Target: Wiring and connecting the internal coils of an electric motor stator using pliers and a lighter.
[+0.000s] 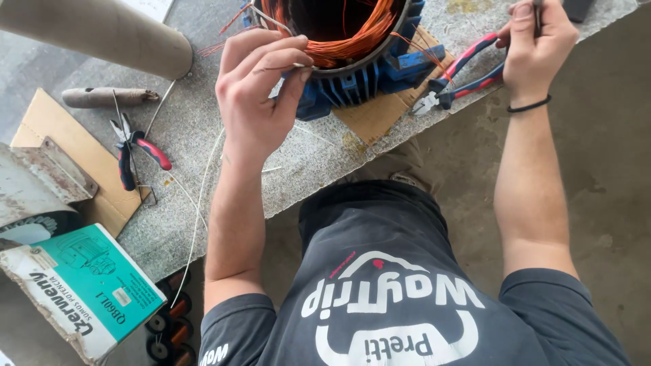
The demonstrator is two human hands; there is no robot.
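A blue finned motor stator (359, 81) with copper windings (352, 41) stands on a piece of cardboard (380, 115) at the edge of a grey stone bench (196, 135). My left hand (261, 95) rests against its near rim, finger and thumb pinched on a thin wire (288, 66) coming from the windings. My right hand (536, 47) is off to the right. It grips the handle ends of red-and-blue pliers (458, 78) whose jaws point toward the stator's base. A thin dark item also sticks up from this fist.
A second pair of red-and-blue pliers (135, 152), a wooden-handled tool (108, 97) and a wide cardboard tube (102, 34) lie on the bench's left. A teal-and-white box (81, 285) and rusty metal plate (41, 176) sit lower left. A white cord (196, 203) hangs over the bench edge.
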